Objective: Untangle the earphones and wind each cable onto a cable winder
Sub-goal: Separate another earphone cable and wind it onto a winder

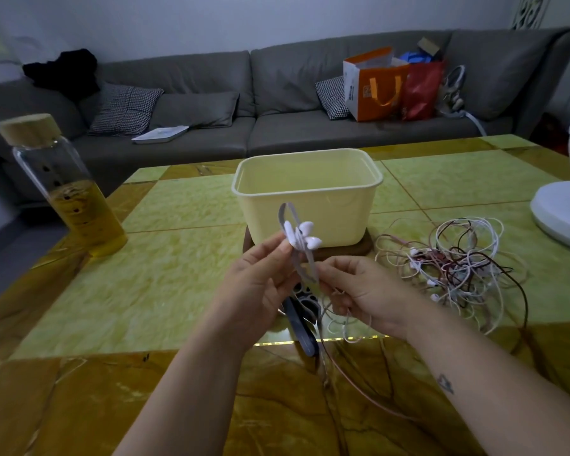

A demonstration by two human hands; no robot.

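My left hand (260, 284) pinches a grey strap-like cable winder (305, 263) near its top, where two white earbuds (305, 236) sit against it. My right hand (366, 292) pinches the winder's lower end, and a pale cable (352, 327) hangs down from that hand. Both hands hover above the table in front of the cream tub. A tangle of white, pink and dark red earphone cables (458, 268) lies on the table to the right. More dark winders (305, 324) lie on the table under my hands, partly hidden.
A cream plastic tub (306, 195) stands on a dark wooden base at the table's middle. A glass bottle (63, 189) with yellow liquid stands at the left edge. A white fan base (563, 212) sits at the right. A grey sofa (211, 103) runs behind.
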